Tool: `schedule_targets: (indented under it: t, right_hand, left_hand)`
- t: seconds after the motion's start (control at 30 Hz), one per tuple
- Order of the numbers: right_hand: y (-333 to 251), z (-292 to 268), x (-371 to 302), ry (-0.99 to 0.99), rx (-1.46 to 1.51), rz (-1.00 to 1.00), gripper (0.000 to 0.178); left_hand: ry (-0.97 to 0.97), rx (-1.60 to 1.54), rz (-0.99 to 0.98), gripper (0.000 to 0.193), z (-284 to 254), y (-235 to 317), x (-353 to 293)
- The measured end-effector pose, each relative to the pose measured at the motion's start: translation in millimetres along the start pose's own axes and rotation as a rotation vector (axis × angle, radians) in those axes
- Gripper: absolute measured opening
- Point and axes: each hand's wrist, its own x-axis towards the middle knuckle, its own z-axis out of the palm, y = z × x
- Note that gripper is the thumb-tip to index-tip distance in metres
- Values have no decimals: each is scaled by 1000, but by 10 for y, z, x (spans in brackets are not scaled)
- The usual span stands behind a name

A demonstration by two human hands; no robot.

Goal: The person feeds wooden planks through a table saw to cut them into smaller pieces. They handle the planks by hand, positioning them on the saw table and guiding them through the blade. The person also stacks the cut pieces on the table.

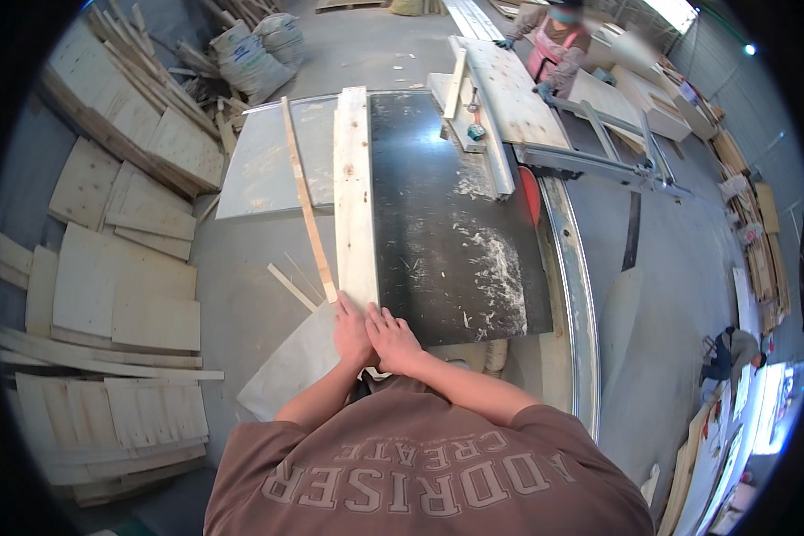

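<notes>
- Two bare hands meet the near end of a long pale board, which lies along the left side of the black tabletop.
- Board orientation: long axis pointing away from the person, roughly parallel to the tabletop's left edge; the board extends forward from both hands.
- Left hand: at the board's near left corner, left of the tabletop; fingers together and extended. Whether the thumb clamps beneath cannot be told.
- Right hand: at the near right corner, beside the tabletop's near left corner; fingers side by side, tips against the board. Its underside grip is hidden.
- Proximity: both hands are about equally near the board and close beside each other.
- Narrow wooden strip: left of the tabletop, slanting, near end just beside the left fingertips; contact cannot be told.
- Green hand tool: toward the tabletop's far right.
- Co-worker: beyond the tabletop's far right corner, at a wide wooden panel.
</notes>
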Motion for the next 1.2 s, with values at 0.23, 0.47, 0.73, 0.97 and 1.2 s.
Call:
schedule_targets:
  t: [0.23,0.47,0.73,0.97,1.2]
  right_hand:
    - [348,7,292,26,-28,25,104]
    - [448,-19,368,23,-43,31,107]
    - [586,-130,529,25,-44,25,111]
    - [707,-192,780,40,-44,32,112]
    - [836,-399,914,-52,-1,-10,114]
  left_hand:
    - [2,-34,17,93,139,195,404]
    - [20,-10,31,94,183,248,515]
    - [21,-7,47,93,228,290,735]
    - [32,5,55,92,199,336,1030]
    - [50,5,61,93,176,372,1189]
